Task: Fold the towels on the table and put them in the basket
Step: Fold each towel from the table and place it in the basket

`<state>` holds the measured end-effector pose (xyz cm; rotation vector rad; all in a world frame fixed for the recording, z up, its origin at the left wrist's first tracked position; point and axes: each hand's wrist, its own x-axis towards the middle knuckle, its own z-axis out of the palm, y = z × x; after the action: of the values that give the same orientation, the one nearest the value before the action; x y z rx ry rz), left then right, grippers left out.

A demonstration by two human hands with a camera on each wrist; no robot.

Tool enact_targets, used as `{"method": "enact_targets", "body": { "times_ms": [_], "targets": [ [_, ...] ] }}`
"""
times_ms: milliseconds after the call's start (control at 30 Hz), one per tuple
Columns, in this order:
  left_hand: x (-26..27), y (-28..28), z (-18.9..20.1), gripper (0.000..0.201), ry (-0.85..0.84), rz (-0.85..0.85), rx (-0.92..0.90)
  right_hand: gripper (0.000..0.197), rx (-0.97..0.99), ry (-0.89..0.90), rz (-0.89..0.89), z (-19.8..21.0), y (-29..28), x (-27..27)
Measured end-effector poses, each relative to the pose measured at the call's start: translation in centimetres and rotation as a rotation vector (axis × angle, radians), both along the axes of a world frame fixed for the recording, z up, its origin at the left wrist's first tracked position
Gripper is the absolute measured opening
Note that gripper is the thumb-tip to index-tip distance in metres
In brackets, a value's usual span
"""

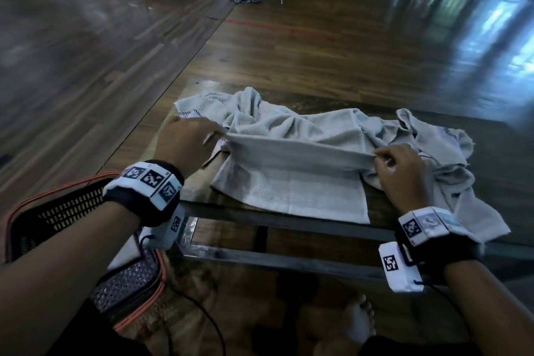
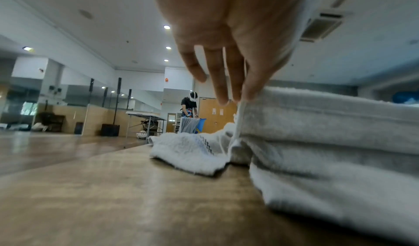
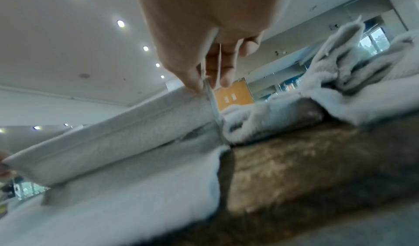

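Nearest the viewer, low on the left, a black mesh basket [image 1: 66, 211] with an orange rim sits beside the near edge of the counter [image 1: 318, 225], below its top. Both forearms wear dark bands carrying white blocks printed with black-and-white square markers.

On the wooden counter lies a pale grey towel [image 1: 289, 182], its near part flat. The left hand [image 1: 185, 143] pinches the towel's raised fold at its left end between thumb and fingertips; the left wrist view shows the other fingers [image 2: 217, 85] nearly straight, pointing down. The right hand [image 1: 401, 170] pinches the same fold at its right end, fingers curled around the edge. The fold is stretched taut between the two hands, lifted just above the flat part.

Behind and to the right, more grey towels [image 1: 433, 136] lie crumpled in a heap across the counter, one hanging over its near right edge.

Beyond the counter stretches a glossy wooden floor [image 1: 346, 37].
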<state>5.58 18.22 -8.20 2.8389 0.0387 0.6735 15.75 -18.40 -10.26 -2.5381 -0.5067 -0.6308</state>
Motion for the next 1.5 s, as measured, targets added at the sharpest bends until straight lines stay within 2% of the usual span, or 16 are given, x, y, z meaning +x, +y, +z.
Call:
{"method": "enact_targets", "body": {
  "times_ms": [67,133,200,300,367,467,600,700,867,933,1000,1233,1367,1500],
  "targets": [
    [-0.9,0.5,0.6,0.012,-0.135,-0.06,-0.051,0.012,0.03,-0.072,0.127,0.4,-1.2,-0.9],
    [-1.7,0.7,0.4,0.011,-0.126,-0.132,0.006,0.014,-0.033,-0.127,0.225,0.1,-2.6,-2.2],
    [-2.4,0.8,-0.7,0.013,0.033,-0.178,0.088,0.015,-0.094,-0.106,0.263,-1.3,-3.7,-3.5],
    [-3.3,0.4,-3.1,0.018,0.362,-0.155,0.154,0.018,-0.184,0.031,0.36,-3.9,-4.2,-5.0],
    [-3.5,0.3,-4.0,0.02,0.419,-0.138,0.094,0.017,-0.172,0.106,0.416,-4.9,-4.2,-5.2],
    [-3.3,0.5,-4.1,0.017,0.361,-0.134,0.072,0.017,-0.178,0.128,0.411,-4.5,-4.3,-4.7],
    [-3.7,0.8,-4.1,0.013,0.172,-0.091,0.049,0.016,-0.157,0.094,0.361,-3.5,-3.8,-4.4],
    [-3.8,0.9,-4.8,0.02,0.257,-0.103,0.091,0.015,-0.192,0.108,0.384,-3.6,-3.1,-4.5],
    [-4.3,1.6,-5.1,0.042,0.435,-0.185,0.136,0.02,-0.251,0.092,0.459,-4.4,-3.7,-5.4],
    [-4.5,1.5,-5.2,0.055,0.431,-0.203,0.212,0.03,-0.298,0.077,0.451,-4.6,-4.1,-5.9],
    [-4.7,0.9,-5.4,0.06,0.386,-0.205,0.255,0.038,-0.351,0.066,0.431,-4.9,-4.3,-6.4],
    [-5.0,-0.9,-5.1,0.022,0.208,-0.335,0.272,0.028,-0.299,0.102,0.404,-5.0,-4.0,-5.6],
    [-5.3,-0.9,-4.8,0.009,0.188,-0.316,0.1,0.026,-0.268,0.122,0.362,-5.0,-4.4,-5.3],
    [-5.1,-0.9,-4.3,0.017,0.095,-0.302,-0.128,0.017,-0.262,0.118,0.373,-5.0,-4.6,-5.2]
  ]
}}
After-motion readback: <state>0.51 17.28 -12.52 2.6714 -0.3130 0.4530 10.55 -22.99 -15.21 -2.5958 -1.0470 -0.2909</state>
